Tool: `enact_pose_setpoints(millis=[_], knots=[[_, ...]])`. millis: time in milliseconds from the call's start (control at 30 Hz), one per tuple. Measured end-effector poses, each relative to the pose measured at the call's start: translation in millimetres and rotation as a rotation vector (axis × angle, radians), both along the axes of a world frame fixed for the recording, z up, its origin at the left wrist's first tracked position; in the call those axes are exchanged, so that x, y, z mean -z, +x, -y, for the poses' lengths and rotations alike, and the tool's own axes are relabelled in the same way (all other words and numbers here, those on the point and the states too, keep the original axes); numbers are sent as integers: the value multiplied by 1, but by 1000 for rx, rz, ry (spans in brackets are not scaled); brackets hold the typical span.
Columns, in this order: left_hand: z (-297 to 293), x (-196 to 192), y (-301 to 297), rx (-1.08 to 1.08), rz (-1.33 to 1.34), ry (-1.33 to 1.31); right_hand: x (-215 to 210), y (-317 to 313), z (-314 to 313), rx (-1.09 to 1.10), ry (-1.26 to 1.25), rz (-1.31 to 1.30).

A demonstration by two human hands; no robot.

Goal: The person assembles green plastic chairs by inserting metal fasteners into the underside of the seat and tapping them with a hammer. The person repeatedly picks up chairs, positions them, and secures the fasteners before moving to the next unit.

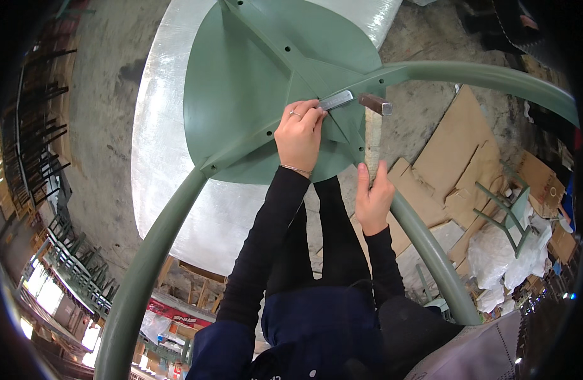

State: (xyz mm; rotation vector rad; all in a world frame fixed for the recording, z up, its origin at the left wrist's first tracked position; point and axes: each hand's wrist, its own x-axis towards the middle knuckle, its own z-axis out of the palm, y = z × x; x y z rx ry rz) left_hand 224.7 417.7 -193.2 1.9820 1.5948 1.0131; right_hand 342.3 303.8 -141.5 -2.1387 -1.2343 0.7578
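Note:
A green chair (234, 104) lies upside down in front of me, its legs pointing up and outward and its crossed braces showing dark screw holes. My left hand (300, 136) pinches a short flat silver metal bar (337, 100) over the middle of the braces; the bar's lower end is hidden by the fingers. My right hand (374, 199) is wrapped round the pale, taped-looking handle of a hammer (374, 104). The hammer's brown head is just right of the silver bar, apart from it.
The chair rests on a plastic-wrapped surface (168, 76). Flattened cardboard (459, 136) covers floor at the right, near a small green chair frame (513, 212) and clear plastic bags (494, 253). Stacked dark frames (35, 133) stand far left. Green chair legs rise on either side of me.

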Motion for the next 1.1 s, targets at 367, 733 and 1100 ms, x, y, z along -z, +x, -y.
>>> enact_pose_setpoints(millis=[367,733,1100], knots=[[3,0,-1,-17,-1,-17,19,-6,11,86,538,-63],[4,4,-5,-22,31,-30,1,-3,2,-103,-9,25],[2,-4,-8,18,27,-182,13,-1,-7,-323,-134,128]])
